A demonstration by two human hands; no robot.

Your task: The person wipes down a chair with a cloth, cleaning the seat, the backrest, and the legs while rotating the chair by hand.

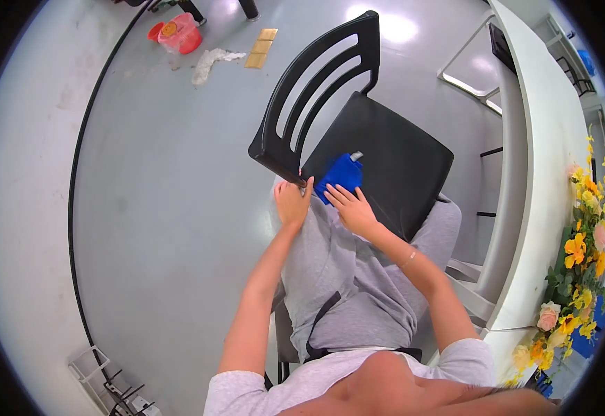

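A black chair (pixel 391 145) with a slatted backrest stands before my knees, its seat facing up. At the lower end of the backrest, my left hand (pixel 292 202) is closed around the chair's side post; some of its fingers are hidden behind the frame. A blue cloth (pixel 341 173) with a small pale tag lies on the near left part of the seat. My right hand (pixel 352 211) rests on the cloth's near edge, fingers stretched out and lying flat.
To the right runs a long white table (pixel 549 139) with yellow and peach flowers (pixel 574 248). On the grey floor ahead are a red bucket (pixel 181 35), a crumpled white cloth (pixel 212 64) and a tan folded piece (pixel 261 48). A white wall (pixel 32 173) rises at left.
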